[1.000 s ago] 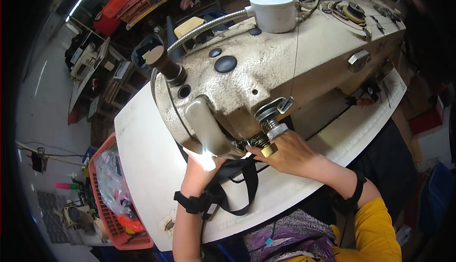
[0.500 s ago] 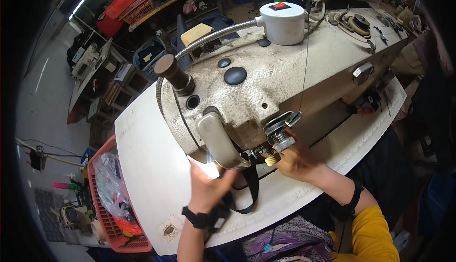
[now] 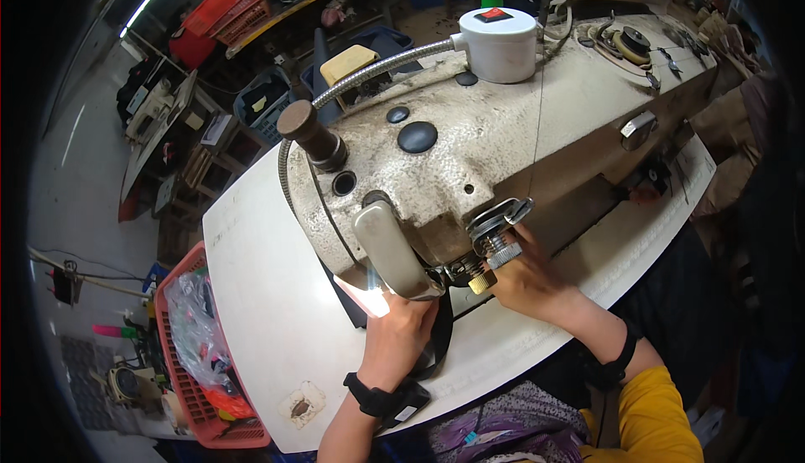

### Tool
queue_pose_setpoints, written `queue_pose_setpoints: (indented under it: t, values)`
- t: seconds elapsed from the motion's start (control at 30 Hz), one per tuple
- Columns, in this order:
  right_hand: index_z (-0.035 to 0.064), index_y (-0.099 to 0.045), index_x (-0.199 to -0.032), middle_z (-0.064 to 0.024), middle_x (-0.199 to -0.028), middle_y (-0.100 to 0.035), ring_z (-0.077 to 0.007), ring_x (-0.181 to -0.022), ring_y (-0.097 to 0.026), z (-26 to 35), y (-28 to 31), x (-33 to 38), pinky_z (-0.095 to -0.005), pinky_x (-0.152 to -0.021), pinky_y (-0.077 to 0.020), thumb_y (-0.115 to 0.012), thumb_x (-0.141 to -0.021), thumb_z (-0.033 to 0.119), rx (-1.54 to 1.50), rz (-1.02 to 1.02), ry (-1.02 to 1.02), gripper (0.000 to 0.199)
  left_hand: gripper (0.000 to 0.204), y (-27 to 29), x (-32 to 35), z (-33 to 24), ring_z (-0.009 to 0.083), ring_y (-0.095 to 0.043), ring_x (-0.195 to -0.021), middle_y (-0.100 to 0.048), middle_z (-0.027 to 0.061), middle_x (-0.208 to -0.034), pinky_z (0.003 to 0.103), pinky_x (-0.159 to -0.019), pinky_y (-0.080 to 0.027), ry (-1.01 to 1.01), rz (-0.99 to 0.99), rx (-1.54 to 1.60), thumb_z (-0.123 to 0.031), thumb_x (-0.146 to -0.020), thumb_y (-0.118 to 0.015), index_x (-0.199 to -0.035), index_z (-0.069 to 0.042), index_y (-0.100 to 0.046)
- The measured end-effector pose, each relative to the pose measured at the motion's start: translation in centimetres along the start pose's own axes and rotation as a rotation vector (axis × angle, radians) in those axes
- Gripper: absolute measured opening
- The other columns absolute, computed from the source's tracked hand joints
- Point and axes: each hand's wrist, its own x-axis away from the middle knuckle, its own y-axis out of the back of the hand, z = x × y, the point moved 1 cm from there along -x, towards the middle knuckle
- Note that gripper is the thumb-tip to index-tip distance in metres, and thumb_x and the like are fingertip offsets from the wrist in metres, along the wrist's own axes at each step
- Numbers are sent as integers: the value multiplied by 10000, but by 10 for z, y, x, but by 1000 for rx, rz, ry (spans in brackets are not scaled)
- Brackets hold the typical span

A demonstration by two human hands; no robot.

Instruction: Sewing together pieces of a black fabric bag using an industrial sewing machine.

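Note:
A cream sewing machine (image 3: 503, 136) with a worn, speckled casing fills the middle of the view. Below its head, beside the bright lamp glow, my left hand (image 3: 401, 333) is closed, knuckles up, on a black strap (image 3: 438, 347). The strap shows on both sides of that hand and curves toward me; the fingertips are hidden by the machine head. My right hand (image 3: 530, 283) is bent inward behind the tension knobs (image 3: 501, 249), under the machine's arm. Its fingers look curled, but their tips and anything they hold are out of sight.
The white machine table (image 3: 268, 312) has a worn hole near its front left. A red plastic basket (image 3: 180, 379) holding clear bags stands against its left edge. A white lamp base (image 3: 501, 44) with a flexible metal tube sits on the machine. Other machines and crates stand behind.
My left hand has shifted right and closed in under the machine head. The black strap now shows left of it too, and its loop has drawn in. My right hand has barely moved.

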Motion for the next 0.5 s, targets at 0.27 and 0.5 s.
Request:
queue_pose_setpoints:
  t: [0.27,0.5]
  values:
    - [13,-688,-946,-108,-1298,-579,-271,-1344,-458,0,-15,-3,-526,-1197,-249,-587,-854,96,-44,219,-133,160,218,-8,-2,29,350,-638,-1002,-708,133,-1023,454,-906,-476,194,-53,26,-127,-826,-774,-1035,-69,-750]
    - [-11,-695,-920,-133,-1196,-620,-302,-1334,-463,-3,-11,3,-490,-1215,-237,-588,-805,61,104,162,-115,172,111,5,-26,38,280,-565,-898,-645,83,-869,390,-766,-436,-13,-268,-66,-89,-742,-704,-851,-64,-698]
